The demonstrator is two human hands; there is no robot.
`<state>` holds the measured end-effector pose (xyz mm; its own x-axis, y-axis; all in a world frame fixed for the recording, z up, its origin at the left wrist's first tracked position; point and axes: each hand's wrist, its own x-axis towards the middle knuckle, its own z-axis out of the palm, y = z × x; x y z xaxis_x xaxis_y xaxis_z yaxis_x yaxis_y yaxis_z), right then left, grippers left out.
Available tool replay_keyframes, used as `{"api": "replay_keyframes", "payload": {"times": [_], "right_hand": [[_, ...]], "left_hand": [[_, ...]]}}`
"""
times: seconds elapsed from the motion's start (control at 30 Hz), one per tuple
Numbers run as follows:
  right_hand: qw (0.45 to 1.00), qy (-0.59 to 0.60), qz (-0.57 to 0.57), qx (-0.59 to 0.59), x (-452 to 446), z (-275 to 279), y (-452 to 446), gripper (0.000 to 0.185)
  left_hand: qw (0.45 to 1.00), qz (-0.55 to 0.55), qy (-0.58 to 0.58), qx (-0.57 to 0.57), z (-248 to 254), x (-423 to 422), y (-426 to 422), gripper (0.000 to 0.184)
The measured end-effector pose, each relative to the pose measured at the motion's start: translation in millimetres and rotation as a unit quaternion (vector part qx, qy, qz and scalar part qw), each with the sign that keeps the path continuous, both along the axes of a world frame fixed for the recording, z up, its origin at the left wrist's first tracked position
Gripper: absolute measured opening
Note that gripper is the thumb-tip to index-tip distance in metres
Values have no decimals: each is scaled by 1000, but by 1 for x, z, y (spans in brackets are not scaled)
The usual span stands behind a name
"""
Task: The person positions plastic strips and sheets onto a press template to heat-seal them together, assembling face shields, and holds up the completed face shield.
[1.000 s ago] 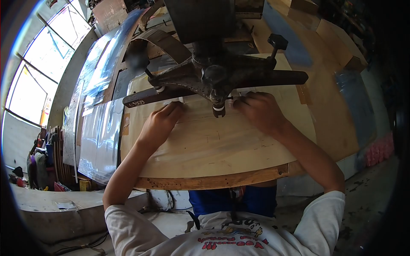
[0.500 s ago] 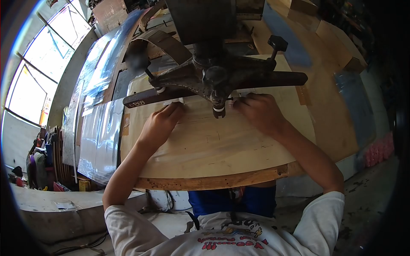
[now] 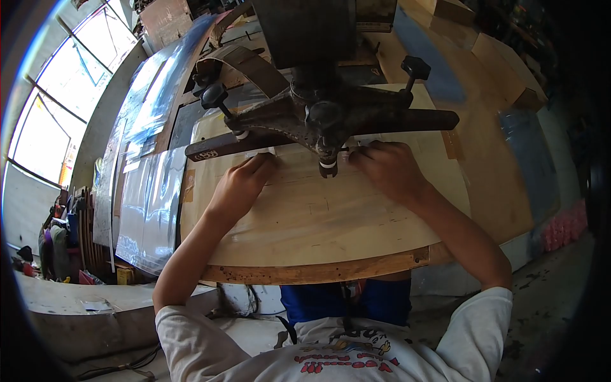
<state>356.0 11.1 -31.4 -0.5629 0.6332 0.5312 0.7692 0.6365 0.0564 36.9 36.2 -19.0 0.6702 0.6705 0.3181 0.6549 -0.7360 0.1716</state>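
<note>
A pale, flat board (image 3: 318,223) with small dark marks lies in front of me. On its left part rests my left hand (image 3: 245,178), fingers curled together by a small clear, shiny edge below the machine's bar. My right hand (image 3: 388,167) is closed in much the same way, its fingertips pinched beside the machine's middle foot (image 3: 328,167). What the fingers hold is too small and too hidden to name. Over the board stands a dark metal press head (image 3: 318,114) with a long crossbar (image 3: 423,120), just beyond both hands.
Black knobs (image 3: 416,67) top the machine's arms. Clear plastic sheets (image 3: 146,210) lie at the left, beside a window (image 3: 54,102). A wooden strip (image 3: 318,274) edges the near side. Cardboard (image 3: 503,70) and a pink bundle (image 3: 564,226) are at the right.
The press head sits very slightly lower and further right in view. Its left knob, blurred before, now shows sharply. Both hands keep nearly the same place and grip.
</note>
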Motion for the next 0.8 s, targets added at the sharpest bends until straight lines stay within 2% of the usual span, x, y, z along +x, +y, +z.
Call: {"api": "replay_keyframes", "payload": {"times": [0.03,0.33,0.63,0.67,0.73,0.77,0.8], "right_hand": [[1000,-3,0,1,0,0,0,12],[1000,19,12,7,1,-1,1,14],[1000,8,5,-23,3,7,0,13],[999,15,3,-44,3,10,-2,12],[996,27,2,-87,3,15,-5,12],[991,52,29,-122,4,19,-5,14],[982,80,55,-160,5,21,-8,17]], "left_hand": [[1000,-2,6,-8,-1,-2,1,39],[1000,5,12,-23,-4,-4,2,40],[995,0,72,72,9,-1,-6,31],[995,25,69,67,16,4,-10,21],[995,34,74,52,18,1,-10,15],[995,39,78,41,18,0,-10,14],[996,33,75,37,20,0,-9,22]]}}
